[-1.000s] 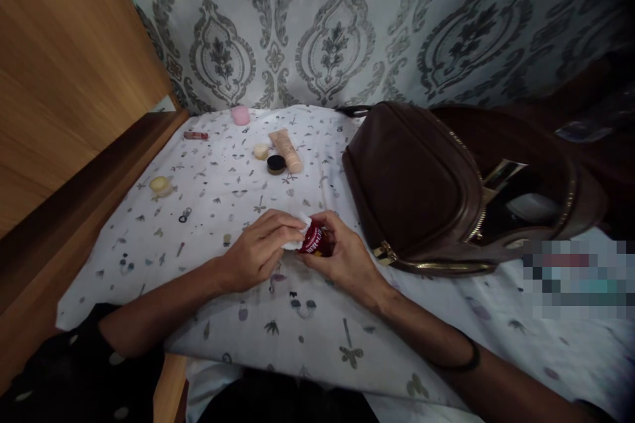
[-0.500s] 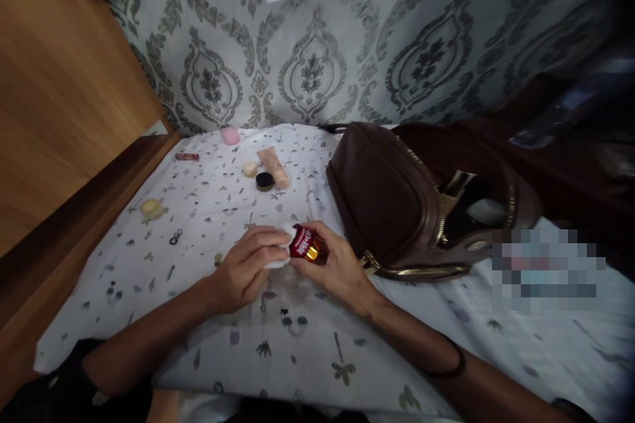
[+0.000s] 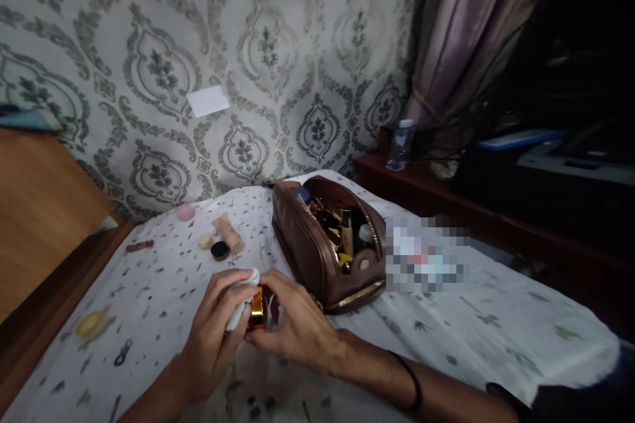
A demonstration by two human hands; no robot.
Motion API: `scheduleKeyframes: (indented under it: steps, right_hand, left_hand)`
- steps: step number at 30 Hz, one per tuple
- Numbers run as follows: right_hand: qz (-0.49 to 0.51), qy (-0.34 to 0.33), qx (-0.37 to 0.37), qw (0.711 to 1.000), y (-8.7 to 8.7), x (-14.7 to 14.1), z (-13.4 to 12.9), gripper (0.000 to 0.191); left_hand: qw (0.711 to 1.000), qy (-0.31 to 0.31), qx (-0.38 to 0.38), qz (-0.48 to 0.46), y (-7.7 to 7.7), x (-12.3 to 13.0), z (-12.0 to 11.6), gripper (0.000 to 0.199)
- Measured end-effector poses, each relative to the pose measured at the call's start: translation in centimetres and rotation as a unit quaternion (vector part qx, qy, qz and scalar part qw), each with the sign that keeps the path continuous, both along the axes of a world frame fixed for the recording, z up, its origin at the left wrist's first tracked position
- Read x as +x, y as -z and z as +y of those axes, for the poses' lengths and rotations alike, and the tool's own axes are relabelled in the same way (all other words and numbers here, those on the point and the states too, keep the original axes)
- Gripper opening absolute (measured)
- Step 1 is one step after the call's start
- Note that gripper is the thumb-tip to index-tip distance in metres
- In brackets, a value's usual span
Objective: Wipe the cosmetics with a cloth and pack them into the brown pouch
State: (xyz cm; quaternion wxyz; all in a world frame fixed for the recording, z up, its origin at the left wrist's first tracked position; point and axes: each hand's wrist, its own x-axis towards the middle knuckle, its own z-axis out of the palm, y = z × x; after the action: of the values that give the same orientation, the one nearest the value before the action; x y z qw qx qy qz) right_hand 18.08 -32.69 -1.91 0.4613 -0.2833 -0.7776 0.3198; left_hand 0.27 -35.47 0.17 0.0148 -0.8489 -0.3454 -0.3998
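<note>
My right hand (image 3: 305, 330) is closed around a small red and gold container (image 3: 257, 307). Pressed against the container's left side is a crumpled white tissue (image 3: 237, 320), gripped in the fingers of my left hand (image 3: 211, 324). Fingers cover much of the container, so its full shape stays hidden. Just beyond my right hand stands an unzipped brown toiletry bag (image 3: 294, 231), with bottles and gold-coloured items inside. Past my left hand lie a beige squeeze tube (image 3: 228, 231), a small black-topped jar (image 3: 219, 251) and a round cream-coloured piece (image 3: 205, 241).
On the patterned white sheet (image 3: 169, 277) lie a pink sponge (image 3: 185, 212), a thin red tube (image 3: 139, 246) and a yellow round item (image 3: 89, 324). A wooden panel (image 3: 44, 211) borders the left. A clear bottle (image 3: 401, 145) stands on a dark red ledge at the right.
My view has swung right and up, showing more of the bag's inside and the ledge. The container has turned in my hands; its gold part now faces the tissue.
</note>
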Motion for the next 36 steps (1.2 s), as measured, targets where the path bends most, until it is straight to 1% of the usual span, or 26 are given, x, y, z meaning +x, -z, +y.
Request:
scheduleKeyframes:
  steps: [2,5,7,9,11,12,14,16,19,21,23,26,29,31,33,36]
  right_hand:
    - [0.01,0.02,0.002,1.0,-1.0,1.0,0.0,0.037]
    - [0.016,0.042,0.002,0.999,-2.7,3.0,-0.1,0.042]
    - [0.027,0.059,0.014,0.998,-3.8,4.3,0.0,0.043]
    - [0.045,0.075,0.023,0.996,-4.7,5.6,0.1,0.042]
    - [0.059,0.083,0.016,0.995,-5.5,6.6,0.2,0.04]
    - [0.065,0.086,0.01,0.994,-5.8,7.1,0.2,0.04]
    - [0.069,0.095,0.008,0.993,-6.3,7.9,0.3,0.039]
    - [0.065,0.11,0.019,0.992,-6.6,8.7,0.5,0.039]
    - [0.084,0.128,0.025,0.988,-6.7,10.0,1.4,0.041]
    - [0.106,0.143,0.014,0.984,-6.7,10.9,2.3,0.044]
    - [0.1,0.17,0.019,0.98,-6.8,11.8,3.3,0.046]
    - [0.02,0.223,0.072,0.972,-7.8,12.5,4.8,0.053]
    - [-0.116,0.26,0.088,0.955,-9.4,12.5,6.1,0.062]
    - [-0.222,0.278,0.086,0.931,-10.4,12.2,7.0,0.055]
    - [-0.32,0.287,0.093,0.898,-11.1,11.7,8.0,0.045]
    - [-0.427,0.261,0.099,0.86,-11.4,11.1,9.4,0.043]
  left_hand:
    - [0.998,-0.012,-0.035,-0.044,-1.2,1.2,0.7,0.024]
    - [0.989,0.006,-0.095,-0.117,-2.5,3.3,2.0,0.023]
    - [0.979,0.038,-0.131,-0.154,-3.3,4.8,3.0,0.03]
    - [0.97,0.064,-0.149,-0.18,-4.3,6.3,4.0,0.042]
    - [0.962,0.071,-0.169,-0.203,-5.2,7.8,5.0,0.051]
    - [0.957,0.067,-0.183,-0.214,-5.7,8.5,5.5,0.052]
    - [0.952,0.056,-0.205,-0.221,-6.5,9.6,6.6,0.047]
    - [0.962,0.046,-0.189,-0.191,-7.0,10.2,7.8,0.037]
    - [0.993,0.039,-0.085,-0.076,-7.2,10.5,9.5,0.027]
    - [0.998,0.047,-0.034,0.002,-6.9,10.2,10.2,0.027]
    - [0.997,0.06,-0.025,0.046,-6.6,9.9,10.5,0.027]
    - [0.995,0.074,-0.035,0.062,-6.0,9.3,10.7,0.027]
    - [0.995,0.085,-0.034,0.045,-5.4,9.0,10.8,0.029]
    - [0.995,0.087,-0.03,0.023,-5.1,9.0,10.8,0.03]
    - [0.996,0.086,-0.031,0.007,-4.7,9.1,10.7,0.031]
    - [0.996,0.081,-0.032,-0.007,-4.3,9.2,10.7,0.031]
